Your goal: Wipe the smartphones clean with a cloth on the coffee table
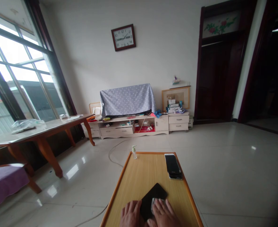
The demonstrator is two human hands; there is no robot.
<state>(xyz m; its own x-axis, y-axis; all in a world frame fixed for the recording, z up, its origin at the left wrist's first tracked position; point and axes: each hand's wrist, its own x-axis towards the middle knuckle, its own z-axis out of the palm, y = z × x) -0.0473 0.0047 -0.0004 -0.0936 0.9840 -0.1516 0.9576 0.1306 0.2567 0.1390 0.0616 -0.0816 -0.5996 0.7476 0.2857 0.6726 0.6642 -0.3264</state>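
My left hand (131,214) lies on the left edge of a black phone (151,197) that rests flat on a small wooden table (134,179), fingers flat against it. My right hand (163,214) presses a small pale cloth or wipe (156,202) onto the phone's near end, fingers laid over it. Two more phones (173,165) are stacked at the table's far right. A small pump bottle (134,152) stands at the far left corner.
A long wooden table (35,132) with a plastic bag runs under the window at left. A low TV cabinet (139,124) with a cloth-covered screen stands against the far wall. A white cable (112,157) trails over the tiled floor. Dark doorways are at right.
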